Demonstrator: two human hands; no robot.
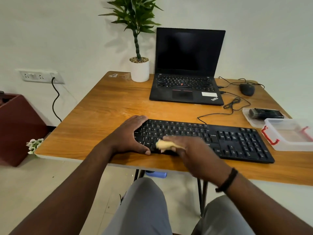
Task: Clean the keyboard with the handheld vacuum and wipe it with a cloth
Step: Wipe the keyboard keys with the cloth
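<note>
Near the front edge of the surface (94, 106) your left hand (130, 134) braces the black keyboard (237, 141) at its left end, fingers spread. Your right hand (189, 150) pinches a yellow cloth (163, 144) against the lower keys, blurred. That cloth looks soft and light, so bunch it firmly. Judging by its build, the keyboard is stiff but slides easily, so hold its end.

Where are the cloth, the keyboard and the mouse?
cloth (163, 144), head view, its yellow bunched middle
keyboard (243, 143), head view, its number-pad keys
mouse (247, 89), head view, its rounded top
</note>
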